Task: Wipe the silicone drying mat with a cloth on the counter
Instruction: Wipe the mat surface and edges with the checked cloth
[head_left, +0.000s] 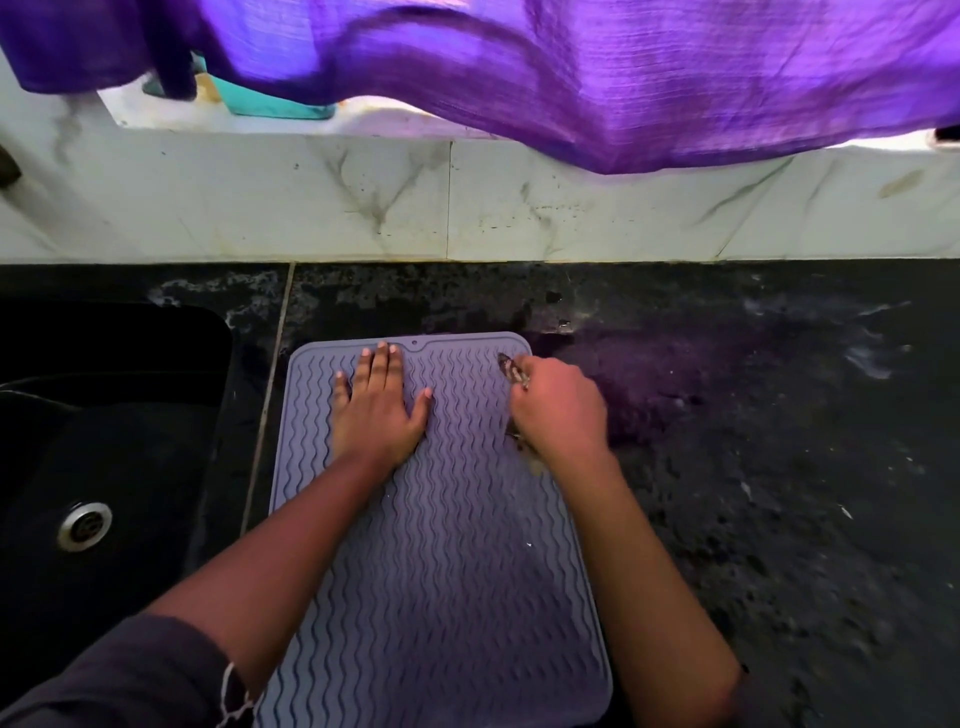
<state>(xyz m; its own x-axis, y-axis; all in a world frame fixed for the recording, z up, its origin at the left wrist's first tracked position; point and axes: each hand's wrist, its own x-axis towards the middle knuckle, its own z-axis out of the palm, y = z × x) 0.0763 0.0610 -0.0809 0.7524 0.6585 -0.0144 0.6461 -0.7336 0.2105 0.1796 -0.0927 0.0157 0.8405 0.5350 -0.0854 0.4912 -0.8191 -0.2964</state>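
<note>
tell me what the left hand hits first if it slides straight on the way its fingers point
Probably the mat's raised far rim, just past the left hand fingertips; beyond it lies bare black counter, then the tiled wall.

A black speckled counter (727, 467) is seen, with a black sink (104, 441) set in at the left. White marbled tiles (363, 202) are laid along the wall. A purple curtain (571, 78) is hung above, lit from behind.
</note>
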